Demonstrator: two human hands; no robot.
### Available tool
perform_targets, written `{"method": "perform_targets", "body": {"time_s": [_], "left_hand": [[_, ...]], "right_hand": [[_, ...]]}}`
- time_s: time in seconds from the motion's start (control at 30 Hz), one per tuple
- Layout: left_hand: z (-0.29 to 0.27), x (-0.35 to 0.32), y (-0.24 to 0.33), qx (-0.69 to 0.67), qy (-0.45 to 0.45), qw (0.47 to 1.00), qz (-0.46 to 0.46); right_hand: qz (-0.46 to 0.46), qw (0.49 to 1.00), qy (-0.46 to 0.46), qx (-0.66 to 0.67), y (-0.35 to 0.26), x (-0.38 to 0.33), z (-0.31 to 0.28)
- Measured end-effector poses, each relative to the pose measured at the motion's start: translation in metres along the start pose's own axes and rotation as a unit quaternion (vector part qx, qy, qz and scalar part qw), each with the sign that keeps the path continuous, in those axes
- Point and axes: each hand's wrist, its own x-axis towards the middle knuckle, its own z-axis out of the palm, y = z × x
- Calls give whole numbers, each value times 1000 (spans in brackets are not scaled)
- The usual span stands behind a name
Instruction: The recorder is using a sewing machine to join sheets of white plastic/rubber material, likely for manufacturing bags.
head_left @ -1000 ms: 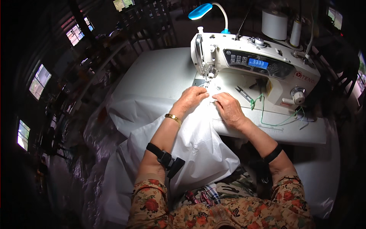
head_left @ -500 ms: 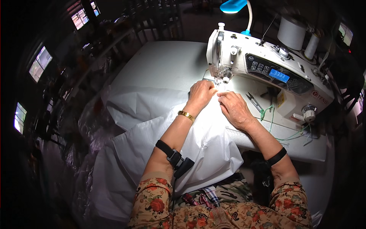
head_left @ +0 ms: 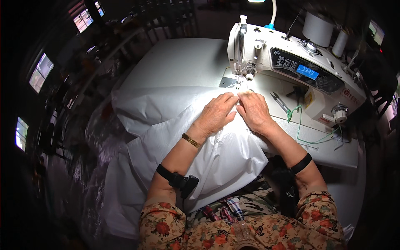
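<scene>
Rests the left hand [head_left: 214, 114] and the right hand [head_left: 255, 112] side by side on the white sheeting [head_left: 166, 141], just in front of the presser foot [head_left: 238, 85] of the sewing machine [head_left: 298, 58]. Curls the fingers of both partway, bringing the tips close together in the bright light; cannot tell whether to call this a pinch on the edge or only a press from above. Seems to place one on each side there to hold the sheeting flat and straight.

Spreads the bulk leftward over the grey table [head_left: 183, 58] and down toward the lap, likely to spare the tight space under the machine's arm.

Has one pair of thread snips [head_left: 280, 104] lying right of the right hand, apparently parked within reach yet clear of the sheeting, with one green cord [head_left: 299, 123] trailing from the handles, perhaps as a tether. Has one gooseneck lamp [head_left: 273, 14] behind the machine, probably for light on the fingertips.

Counts two thread supplies, one large white cone [head_left: 317, 30] and one slimmer white spool [head_left: 341, 43], stood upright presumably for easy unwinding. Wears two black straps [head_left: 301, 163], one per forearm, and one gold-toned bracelet [head_left: 191, 140] on the left wrist. Cannot count the layers of sheeting under the fingertips.
</scene>
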Motion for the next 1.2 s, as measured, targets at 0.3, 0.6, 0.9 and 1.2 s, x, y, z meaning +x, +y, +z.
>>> {"method": "perform_targets", "body": {"time_s": [0.3, 0.6, 0.9, 1.2], "left_hand": [[1, 11, -14, -18, 6, 1000, 7], [7, 21, -13, -22, 9, 999, -22], [14, 30, -18, 45, 9, 998, -37], [23, 43, -22, 67, 11, 997, -33]], "right_hand": [[4, 1000, -12, 7, 11, 8, 7], [8, 1000, -17, 7, 24, 17, 7], [3, 1000, -1, -26, 23, 19, 9], [113, 978, 81, 154, 33, 30, 12]]}}
